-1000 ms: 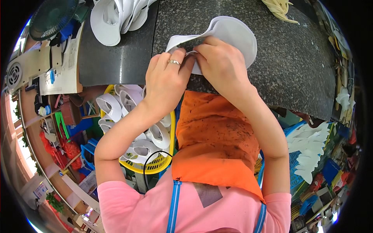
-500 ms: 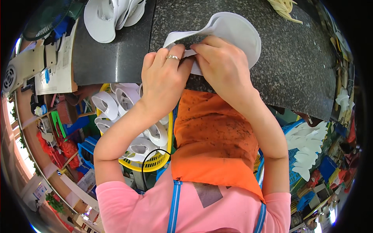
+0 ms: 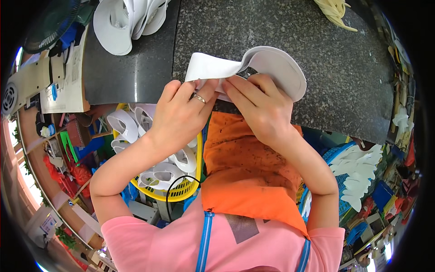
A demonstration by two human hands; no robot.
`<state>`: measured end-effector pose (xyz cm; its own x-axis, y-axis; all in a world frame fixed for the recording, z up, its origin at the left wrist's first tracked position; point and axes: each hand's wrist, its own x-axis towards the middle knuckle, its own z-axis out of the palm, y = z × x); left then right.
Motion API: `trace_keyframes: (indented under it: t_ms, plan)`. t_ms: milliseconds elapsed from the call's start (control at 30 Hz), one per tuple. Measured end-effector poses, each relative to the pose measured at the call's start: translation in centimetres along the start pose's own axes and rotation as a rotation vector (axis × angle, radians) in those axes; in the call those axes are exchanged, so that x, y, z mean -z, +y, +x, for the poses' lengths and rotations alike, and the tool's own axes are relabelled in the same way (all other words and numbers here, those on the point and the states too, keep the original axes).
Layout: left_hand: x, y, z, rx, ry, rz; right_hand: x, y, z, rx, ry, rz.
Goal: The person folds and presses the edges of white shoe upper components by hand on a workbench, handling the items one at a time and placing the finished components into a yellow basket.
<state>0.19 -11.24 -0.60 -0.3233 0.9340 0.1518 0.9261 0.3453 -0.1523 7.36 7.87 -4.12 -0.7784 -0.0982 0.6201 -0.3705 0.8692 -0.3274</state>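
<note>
Nearest to you, an orange cloth [image 3: 247, 177] lay across your lap, below the near edge of the dark speckled tabletop [image 3: 353, 81]. To your left, lower down, a yellow basket [image 3: 192, 188] held white cap pieces [image 3: 156, 174], and to your right a blue basket [image 3: 333, 154] held more flat white cut-outs [image 3: 360, 174].

At the tabletop's near edge, both your hands met on a white cap visor piece [image 3: 272, 65]. Your left hand [image 3: 181, 113], with a ring on one finger, had its fingers closed on the flat white band end, pinching it against the tabletop. Your right hand [image 3: 260, 106] was pressed down just beside it, fingertips clamped on the same piece where the band joined the curved brim. The brim curved up and away from your right hand, resting on the stone.

Farther off, a stack of white visors [image 3: 129, 20] sat at the far left of the tabletop, and a bundle of pale yellow strips [image 3: 335, 11] lay at the far edge.
</note>
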Motion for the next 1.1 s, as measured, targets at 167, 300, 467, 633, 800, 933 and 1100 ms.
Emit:
trace_keyframes:
  t_ms: [167,300,467,633,800,933,1100]
  plan:
    - [0.0,-0.1,0.0,-0.005,0.001,-0.008,-0.1,0.5,0.3,0.063,0.001,-0.012]
    - [0.9,-0.9,0.7,-0.069,-0.077,-0.033,0.4,0.6,0.6,0.051,-0.083,-0.025]
    - [2.1,-2.8,1.7,-0.181,-0.116,-0.258,1.2,0.9,0.8,0.031,-0.182,0.028]
    - [1.6,-0.8,1.8,0.000,-0.076,-0.125,1.3,1.4,-0.5,0.097,-0.106,0.074]
    - [0.9,-0.1,1.5,0.043,-0.064,-0.088,1.5,1.4,-0.4,0.158,-0.104,0.046]
    - [0.7,-0.2,1.6,0.030,-0.040,-0.077,1.5,1.2,-0.3,0.148,-0.135,0.011]
    - [0.7,0.4,2.1,0.033,-0.061,-0.031,1.7,0.6,-0.1,0.102,-0.189,-0.032]
